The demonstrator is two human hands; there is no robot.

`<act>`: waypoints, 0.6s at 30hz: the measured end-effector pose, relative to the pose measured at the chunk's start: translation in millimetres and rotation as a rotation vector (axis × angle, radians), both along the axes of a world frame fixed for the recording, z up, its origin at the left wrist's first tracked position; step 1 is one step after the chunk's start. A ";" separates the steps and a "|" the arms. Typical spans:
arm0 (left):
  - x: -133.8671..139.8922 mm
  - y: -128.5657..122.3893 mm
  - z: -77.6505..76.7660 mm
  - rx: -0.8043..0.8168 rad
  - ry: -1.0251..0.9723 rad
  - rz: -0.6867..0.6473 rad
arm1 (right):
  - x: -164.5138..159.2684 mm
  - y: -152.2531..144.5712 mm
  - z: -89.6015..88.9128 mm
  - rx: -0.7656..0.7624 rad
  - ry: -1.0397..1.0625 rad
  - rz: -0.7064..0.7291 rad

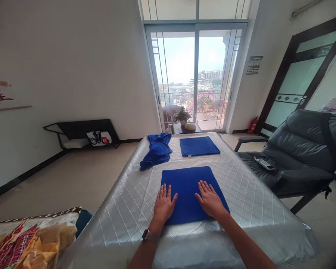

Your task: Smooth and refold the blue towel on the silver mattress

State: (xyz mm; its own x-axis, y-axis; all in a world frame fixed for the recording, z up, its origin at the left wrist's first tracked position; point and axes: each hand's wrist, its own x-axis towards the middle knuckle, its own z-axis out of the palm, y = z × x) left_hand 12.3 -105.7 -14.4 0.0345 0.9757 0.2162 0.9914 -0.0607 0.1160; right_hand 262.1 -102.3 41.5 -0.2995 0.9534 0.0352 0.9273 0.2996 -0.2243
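Observation:
A blue cloth [189, 190], spread in a flat rectangle, lies on the silver quilted table cover [128, 203] right in front of me. Flat against its left edge rests my left hand [164, 204], fingers stretched out and thumb apart. My right hand [210, 200] lies palm down on the right part of the same cloth, its fingers also extended. Neither hand grips anything. Beyond it, a second blue cloth [200, 145] is laid out as a neat flat rectangle with a small white tag. To its left sits a crumpled blue cloth [158, 149] in a loose heap.
A grey recliner [305, 149] holding a white power strip [264, 163] stands close on the right. Patterned fabric [25, 243] is heaped at lower left. Past the table's far end are a small black stand [182, 129] with a potted plant [182, 115] and sliding glass doors [197, 74].

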 end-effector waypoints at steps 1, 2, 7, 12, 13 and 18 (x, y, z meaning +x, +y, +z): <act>-0.6 0.4 -0.7 0.004 0.002 -0.005 | -12.5 5.0 2.3 0.006 0.014 0.049; -1.2 0.9 -1.5 0.006 0.006 -0.009 | -24.9 9.9 3.6 0.009 0.025 0.092; -3.8 3.5 -6.5 0.003 0.000 0.008 | -68.0 26.1 -5.2 -0.005 0.059 0.188; -2.9 3.2 -5.5 0.007 -0.007 0.023 | -61.2 30.2 -19.1 -0.008 0.054 0.152; -2.4 2.7 -4.3 -0.004 -0.007 0.029 | -55.0 31.4 -20.3 -0.013 0.047 0.138; -1.9 1.2 1.9 -0.053 -0.014 0.041 | -12.2 41.8 -22.5 -0.040 -0.012 0.020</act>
